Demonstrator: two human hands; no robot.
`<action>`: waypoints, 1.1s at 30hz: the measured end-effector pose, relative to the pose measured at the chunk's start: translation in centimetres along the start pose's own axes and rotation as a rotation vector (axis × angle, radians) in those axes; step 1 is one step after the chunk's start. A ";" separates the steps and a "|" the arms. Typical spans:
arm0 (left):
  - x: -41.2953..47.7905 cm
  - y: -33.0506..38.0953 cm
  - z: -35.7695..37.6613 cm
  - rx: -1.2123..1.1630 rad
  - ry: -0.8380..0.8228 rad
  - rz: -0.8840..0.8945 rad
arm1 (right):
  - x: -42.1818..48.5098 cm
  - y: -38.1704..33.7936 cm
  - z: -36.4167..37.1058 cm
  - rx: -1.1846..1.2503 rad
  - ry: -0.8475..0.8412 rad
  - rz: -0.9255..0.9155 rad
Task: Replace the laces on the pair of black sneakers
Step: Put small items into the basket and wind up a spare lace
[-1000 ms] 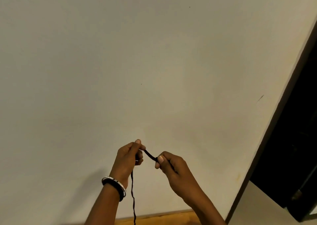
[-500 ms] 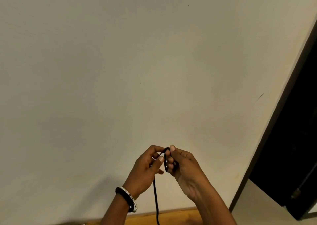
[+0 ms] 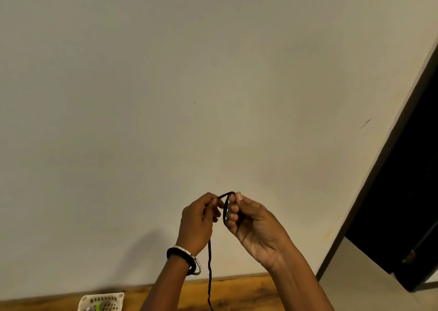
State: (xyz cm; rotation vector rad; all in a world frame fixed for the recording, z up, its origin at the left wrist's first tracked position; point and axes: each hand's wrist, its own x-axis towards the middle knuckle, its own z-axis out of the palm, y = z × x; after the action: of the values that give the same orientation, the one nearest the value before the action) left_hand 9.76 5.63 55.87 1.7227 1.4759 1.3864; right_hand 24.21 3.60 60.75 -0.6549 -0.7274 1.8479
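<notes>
A black lace is held up in front of a pale wall, between two hands raised close together, their fingertips almost meeting. The left hand is seen from its back. The lace is pinched between its thumb and forefinger, and the other fingers are curled in beneath. From that pinch a short arc of lace is carried across to the right hand, whose palm is turned towards the camera. There the lace is gripped at the top between thumb and forefinger, and a narrow loop of it is run down in front of the curled fingers (where the loop ends inside the hand cannot be made out). The long remainder of the lace is let hang straight down from below the left hand, between the two forearms, and is cut off by the lower edge of the view. Two bangles, one black and one silver-coloured, are worn on the left wrist. Along the bottom a strip of brown wooden worktop is shown against the wall. On it, left of the arms, part of a white slotted basket is seen, with something green and grey inside. At the right a dark doorway is bordered by a dark frame.
</notes>
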 end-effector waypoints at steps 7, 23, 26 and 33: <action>-1.5 0.5 0.6 -0.076 -0.422 -0.100 | 1.6 -0.7 0.0 0.126 0.141 -0.362; -0.9 3.5 -2.1 -0.092 -0.552 -0.172 | 4.6 3.3 -3.5 -1.139 0.501 -0.987; -0.5 4.2 -3.0 -0.220 -0.449 -0.207 | 4.8 3.8 -3.9 -1.403 0.385 -1.051; 1.0 2.9 -5.3 -0.748 -0.044 -0.484 | 2.9 4.1 -4.1 -1.490 -0.047 -0.867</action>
State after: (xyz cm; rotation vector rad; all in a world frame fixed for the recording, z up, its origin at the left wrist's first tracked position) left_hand 6.20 4.43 60.65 0.8569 1.0440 1.3649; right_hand 23.73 5.76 54.68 -0.9325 -2.0204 0.2844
